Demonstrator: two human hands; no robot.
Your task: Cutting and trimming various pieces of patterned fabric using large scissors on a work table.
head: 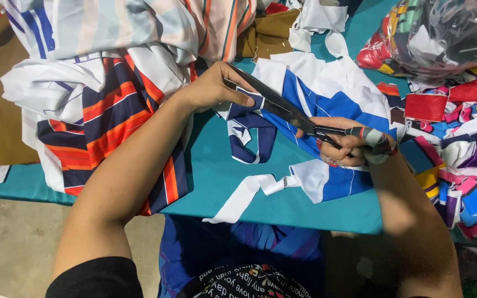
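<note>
Clearly the left hand (213, 85) pinches the blue-white fabric (327, 96) taut so the right hand (340, 144), fingers closed through the scissors (288, 113) handles, cuts cleanly.

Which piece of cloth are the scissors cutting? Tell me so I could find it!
Look at the teal table, then its middle, where the two hands meet. The right hand works the dark scissors, and the left hand pinches the blue and white cloth at the blades. The pile to its left is orange and navy striped; the scraps to its right are small and many-coloured.
</note>
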